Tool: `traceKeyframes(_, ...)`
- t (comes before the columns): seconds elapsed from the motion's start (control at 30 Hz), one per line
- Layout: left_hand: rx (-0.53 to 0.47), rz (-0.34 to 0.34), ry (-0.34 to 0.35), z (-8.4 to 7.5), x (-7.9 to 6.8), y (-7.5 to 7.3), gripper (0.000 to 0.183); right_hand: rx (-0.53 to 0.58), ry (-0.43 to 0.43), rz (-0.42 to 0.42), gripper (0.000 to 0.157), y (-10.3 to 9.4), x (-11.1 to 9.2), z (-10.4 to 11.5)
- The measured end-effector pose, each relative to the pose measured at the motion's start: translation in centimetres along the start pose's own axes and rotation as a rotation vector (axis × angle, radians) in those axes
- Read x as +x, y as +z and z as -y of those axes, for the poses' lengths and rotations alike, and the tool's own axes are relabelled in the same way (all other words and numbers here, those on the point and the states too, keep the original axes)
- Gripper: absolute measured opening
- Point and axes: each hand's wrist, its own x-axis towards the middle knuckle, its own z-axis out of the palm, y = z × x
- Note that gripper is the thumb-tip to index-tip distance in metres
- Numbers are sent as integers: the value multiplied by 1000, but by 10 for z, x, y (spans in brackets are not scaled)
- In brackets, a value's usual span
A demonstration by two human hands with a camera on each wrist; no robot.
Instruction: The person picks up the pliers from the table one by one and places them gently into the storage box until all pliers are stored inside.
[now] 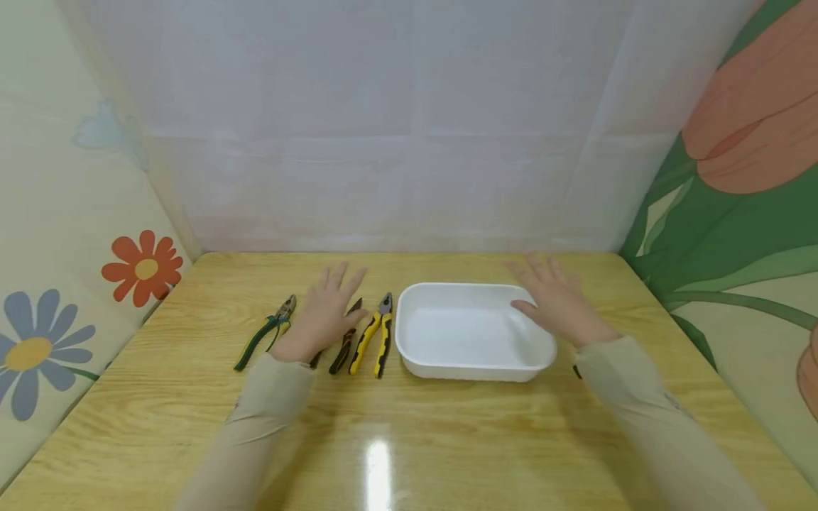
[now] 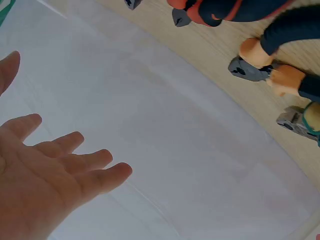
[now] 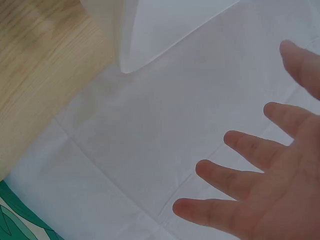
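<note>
My left hand [image 1: 322,316] is raised over the pliers with its fingers spread and holds nothing. My right hand [image 1: 559,301], also spread and holding nothing, hovers by the right end of a white rectangular tray [image 1: 473,372]. Left of the tray lie yellow-and-black pliers [image 1: 385,341] and dark-handled pliers [image 1: 344,355] that my left hand partly covers. Green-handled pliers [image 1: 257,338] lie farthest left. In the left wrist view, pliers with orange-and-dark handles [image 2: 250,70] show between the green pair [image 2: 292,121] and a red-and-black pair [image 2: 240,7].
All of this stands on a wood-grain table [image 1: 447,440]. White cloth [image 1: 409,142] hangs along its back edge, and flower-printed panels flank both sides. A small dark object [image 1: 577,371] peeks out beside my right sleeve, mostly hidden.
</note>
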Motion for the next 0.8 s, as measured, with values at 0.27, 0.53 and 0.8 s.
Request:
traceKeyframes(0.27,-146,-5,-56,16,-17,-6,70,22,32,-4,57,-1,-7,-2)
traceKeyframes(0.53,-287,14,-138,37,-29,-10,67,201,104,-62,47,4,-11,-7)
traceKeyframes(0.8,-265,20,-166,59,-40,-6,67,415,308,53,49,12,-18,-14)
